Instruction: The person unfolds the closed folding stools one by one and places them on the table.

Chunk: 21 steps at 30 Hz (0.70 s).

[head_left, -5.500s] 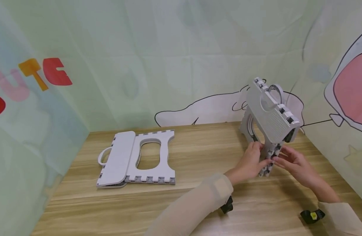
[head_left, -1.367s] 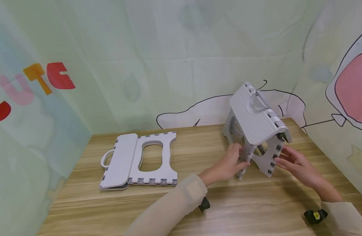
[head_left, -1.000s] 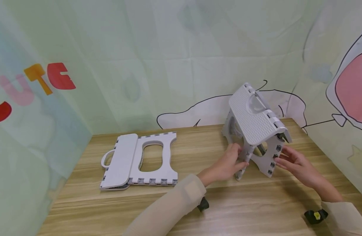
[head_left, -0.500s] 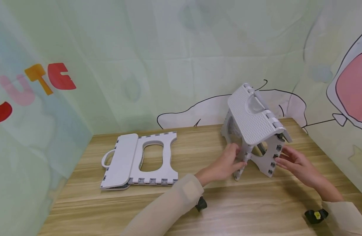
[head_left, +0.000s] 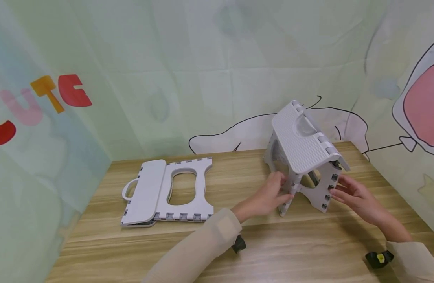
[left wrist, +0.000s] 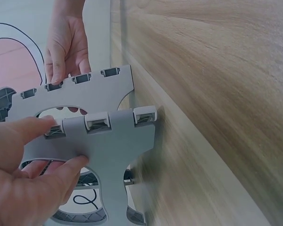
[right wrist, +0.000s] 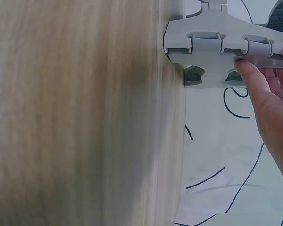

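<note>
A grey-white plastic folding step stool (head_left: 302, 143) stands partly unfolded at the right of the table, its top peaked like a roof and its two leg panels apart. My left hand (head_left: 268, 196) grips the left leg panel (left wrist: 115, 141). In the left wrist view, the thumb lies on its hinged edge and the fingers reach through its cutout. My right hand (head_left: 358, 200) holds the right leg panel (right wrist: 217, 44), thumb at the edge and fingers around its outer side. Fingertips show through that panel's cutout in the left wrist view.
A second folding stool (head_left: 144, 192), folded flat with its loop handle to the left, lies on the left of the wooden table (head_left: 256, 255). A printed cloth backdrop (head_left: 210, 78) rises behind and along both sides.
The stool's leg panels have spread from nearly together to apart, and its top has flattened out somewhat. My left hand has moved left with its panel; my right hand has stayed nearly still.
</note>
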Available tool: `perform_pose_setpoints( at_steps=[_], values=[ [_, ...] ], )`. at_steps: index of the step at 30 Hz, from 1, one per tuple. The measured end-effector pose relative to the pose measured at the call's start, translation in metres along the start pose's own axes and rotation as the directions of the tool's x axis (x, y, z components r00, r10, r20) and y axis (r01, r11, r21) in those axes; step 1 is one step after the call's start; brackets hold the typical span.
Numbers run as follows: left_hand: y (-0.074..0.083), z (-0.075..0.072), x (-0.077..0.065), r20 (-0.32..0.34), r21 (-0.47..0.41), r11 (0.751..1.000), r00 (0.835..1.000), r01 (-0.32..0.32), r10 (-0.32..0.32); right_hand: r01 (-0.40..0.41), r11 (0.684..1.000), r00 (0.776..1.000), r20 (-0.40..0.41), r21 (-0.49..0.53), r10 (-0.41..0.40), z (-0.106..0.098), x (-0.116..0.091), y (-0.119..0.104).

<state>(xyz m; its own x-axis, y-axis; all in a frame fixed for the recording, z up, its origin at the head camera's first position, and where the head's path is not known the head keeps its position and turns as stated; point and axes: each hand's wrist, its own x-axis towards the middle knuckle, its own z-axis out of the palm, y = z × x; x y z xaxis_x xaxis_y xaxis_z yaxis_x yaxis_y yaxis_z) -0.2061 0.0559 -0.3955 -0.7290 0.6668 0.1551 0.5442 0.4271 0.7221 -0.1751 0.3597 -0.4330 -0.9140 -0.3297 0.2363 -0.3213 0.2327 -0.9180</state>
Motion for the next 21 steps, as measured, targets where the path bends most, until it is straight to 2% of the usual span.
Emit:
perform_pose_setpoints(
  at_steps=[7,16,21],
  values=[
    [-0.0019,-0.0016,-0.0022,0.003,-0.006,1.0,1.0,0.01,-0.01,-0.006,1.0,1.0,-0.004,-0.022,0.006,-0.0004,-0.0005,-0.0005],
    [-0.0035,-0.0029,-0.0043,0.008,-0.036,0.999,1.0,0.004,-0.004,0.011,1.0,1.0,0.004,0.006,-0.011,0.001,-0.0002,-0.0001],
    [-0.005,-0.0039,-0.0051,0.014,-0.053,0.998,1.0,0.017,-0.016,0.0,1.0,1.0,0.003,-0.021,0.0,0.0002,-0.0006,-0.0006]
  ],
)
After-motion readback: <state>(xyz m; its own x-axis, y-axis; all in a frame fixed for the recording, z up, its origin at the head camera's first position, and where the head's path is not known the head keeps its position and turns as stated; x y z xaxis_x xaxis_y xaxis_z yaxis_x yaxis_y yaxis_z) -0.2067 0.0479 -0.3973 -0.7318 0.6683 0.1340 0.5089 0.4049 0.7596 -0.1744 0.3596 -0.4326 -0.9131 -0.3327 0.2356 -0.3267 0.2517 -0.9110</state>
